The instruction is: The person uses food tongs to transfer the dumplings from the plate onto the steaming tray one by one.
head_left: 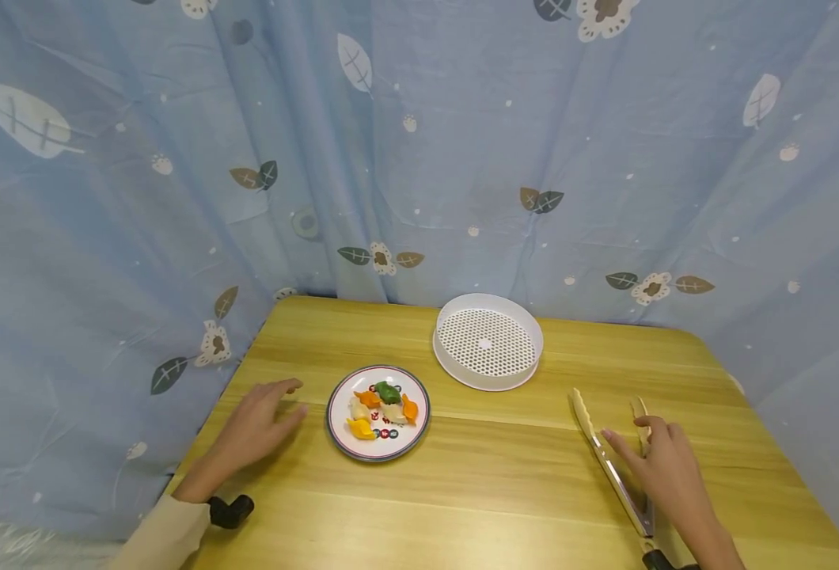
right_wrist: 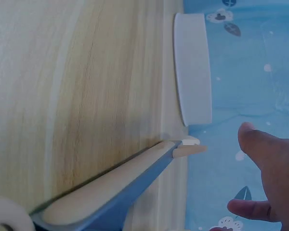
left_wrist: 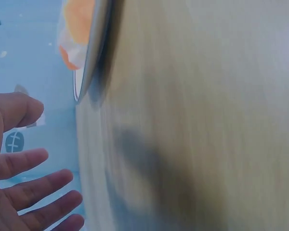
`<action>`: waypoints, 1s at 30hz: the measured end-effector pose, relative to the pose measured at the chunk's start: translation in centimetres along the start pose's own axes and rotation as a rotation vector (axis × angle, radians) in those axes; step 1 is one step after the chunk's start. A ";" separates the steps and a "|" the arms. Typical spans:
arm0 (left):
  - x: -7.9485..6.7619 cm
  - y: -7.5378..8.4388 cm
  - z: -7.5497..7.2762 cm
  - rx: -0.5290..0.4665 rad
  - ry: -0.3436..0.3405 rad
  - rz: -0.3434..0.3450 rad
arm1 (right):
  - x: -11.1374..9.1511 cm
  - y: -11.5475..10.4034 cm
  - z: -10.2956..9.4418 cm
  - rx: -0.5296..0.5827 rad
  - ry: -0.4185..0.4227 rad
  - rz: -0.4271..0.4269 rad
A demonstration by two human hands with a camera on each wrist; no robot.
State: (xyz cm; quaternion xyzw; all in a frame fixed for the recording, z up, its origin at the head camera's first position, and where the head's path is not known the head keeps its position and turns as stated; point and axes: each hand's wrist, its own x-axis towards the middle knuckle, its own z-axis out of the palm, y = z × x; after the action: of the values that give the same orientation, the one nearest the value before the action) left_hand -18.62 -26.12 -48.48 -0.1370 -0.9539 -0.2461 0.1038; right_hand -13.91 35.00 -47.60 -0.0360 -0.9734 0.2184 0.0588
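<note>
Over the wooden table, my left hand (head_left: 259, 423) hovers with fingers spread, left of a round plate (head_left: 377, 453). On that plate lie several small dumpling-shaped pieces, among them a green one (head_left: 388, 393), a yellow one (head_left: 361, 429) and an orange one (head_left: 410, 408). The left wrist view shows the left hand (left_wrist: 33, 192) empty and apart from the plate's edge (left_wrist: 94, 53). My right hand (head_left: 669, 467) is above a pair of spread tongs (head_left: 615, 479), thumb and fingers apart. In the right wrist view the tongs (right_wrist: 115, 183) lie below the hand (right_wrist: 279, 178), not gripped.
A white round steamer tray with a perforated bottom (head_left: 487, 324) stands at the table's back, between plate and tongs. Behind the table (head_left: 491, 499) hangs a blue patterned curtain (head_left: 448, 158), which also runs along both sides.
</note>
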 end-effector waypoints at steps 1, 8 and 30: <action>0.0 0.0 0.2 -0.027 -0.010 -0.017 | -0.1 0.0 0.1 0.003 0.016 -0.002; 0.2 0.1 1.7 -0.179 -0.082 -0.105 | -0.8 0.2 0.2 0.020 0.046 0.000; 0.1 1.0 3.9 -0.446 -0.158 -0.277 | -2.5 1.1 2.5 -0.008 -0.108 0.156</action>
State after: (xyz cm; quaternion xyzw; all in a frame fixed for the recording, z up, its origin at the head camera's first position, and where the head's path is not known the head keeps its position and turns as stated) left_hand -18.92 -23.33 -51.41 -0.0435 -0.8910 -0.4504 -0.0385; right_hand -11.67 34.65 -50.58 -0.1002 -0.9703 0.2201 -0.0110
